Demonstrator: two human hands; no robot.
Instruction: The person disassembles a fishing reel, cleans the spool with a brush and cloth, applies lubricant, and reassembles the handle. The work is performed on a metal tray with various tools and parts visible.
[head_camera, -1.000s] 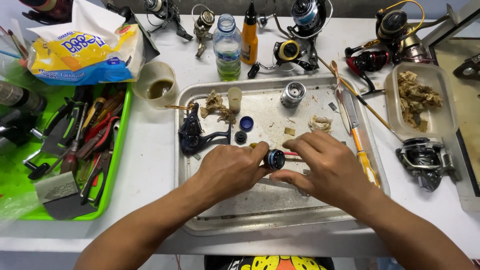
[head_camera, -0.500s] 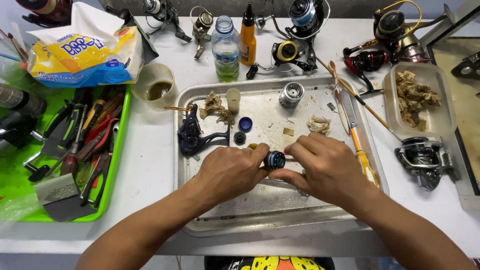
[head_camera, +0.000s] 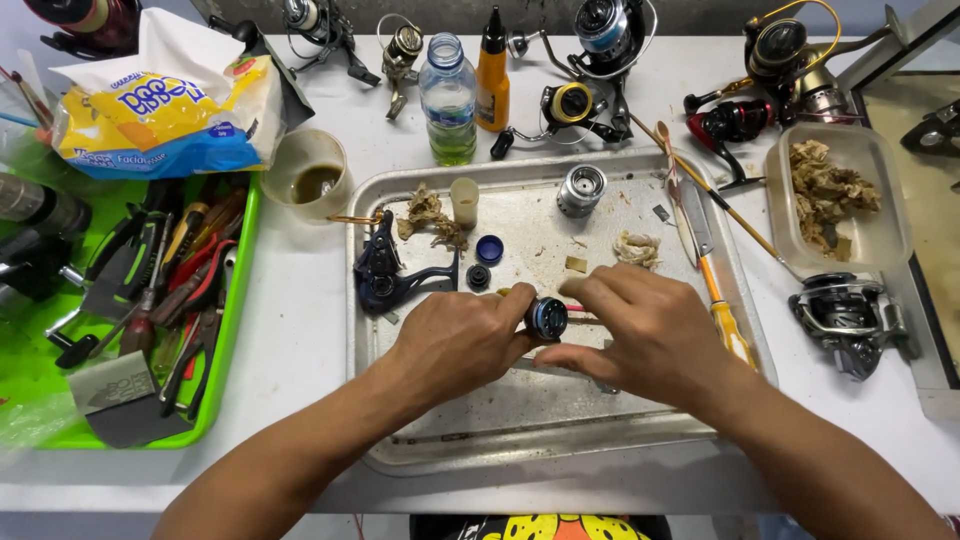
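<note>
Green plastic tool tray (head_camera: 232, 300) lies well left of the left hand (head_camera: 455, 340), which stays curled, its thumb and fingertips pinching the small round blue-and-black metal reel part (head_camera: 547, 318) just as half a second ago. The part sits between both hands over the metal tray (head_camera: 520, 445), unmoved. The right hand (head_camera: 640, 330) keeps its fingers bent around the part's right side, the orange-handled screwdriver (head_camera: 722, 310) just beyond it.

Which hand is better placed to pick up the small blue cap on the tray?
Left. The left hand sits just below the blue cap; the right hand lies farther off.
</note>
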